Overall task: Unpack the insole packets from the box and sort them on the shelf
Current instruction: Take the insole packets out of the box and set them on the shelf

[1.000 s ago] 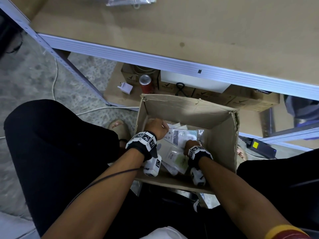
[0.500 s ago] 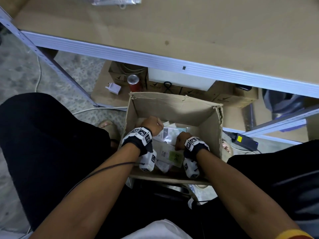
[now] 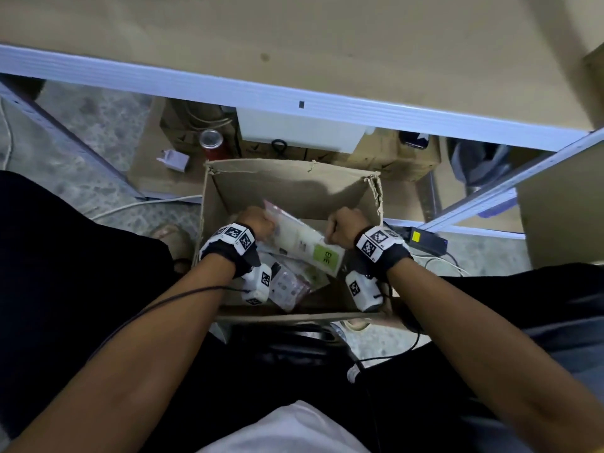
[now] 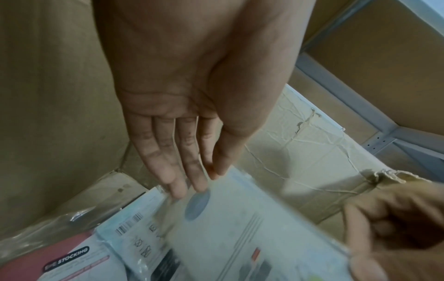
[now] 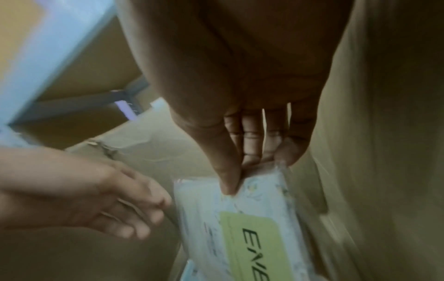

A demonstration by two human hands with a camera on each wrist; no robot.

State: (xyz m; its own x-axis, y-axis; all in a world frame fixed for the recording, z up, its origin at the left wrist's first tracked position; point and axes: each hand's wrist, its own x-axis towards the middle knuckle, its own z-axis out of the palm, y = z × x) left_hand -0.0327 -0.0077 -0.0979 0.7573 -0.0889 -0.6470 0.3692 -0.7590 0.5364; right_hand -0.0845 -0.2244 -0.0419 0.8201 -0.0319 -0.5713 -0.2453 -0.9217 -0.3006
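Observation:
An open cardboard box [image 3: 287, 168] sits on the floor between my knees. Both hands are inside it, lifting a white insole packet [image 3: 304, 240] with a green label. My left hand [image 3: 261, 223] pinches the packet's far left end between thumb and fairly straight fingers [image 4: 177, 190]. My right hand [image 3: 343, 223] pinches the right end, thumb on top [image 5: 228, 180]. The right wrist view shows the packet [image 5: 240, 218] tilted, with the left hand [image 5: 115, 205] at its other edge. More packets [image 3: 287, 286] lie loose on the box bottom, one of them pink [image 4: 60, 256].
The brown shelf board [image 3: 294, 44] with its pale metal rail [image 3: 294, 96] runs across above the box. Under it stand a red can [image 3: 212, 145], a white plug [image 3: 175, 158] and small cartons. A black power brick [image 3: 425, 238] and cables lie on the floor at the right.
The hands have moved apart and lifted the green-label packet off the pile. The right hand has shifted right and up, and the left hand now holds the packet's other end.

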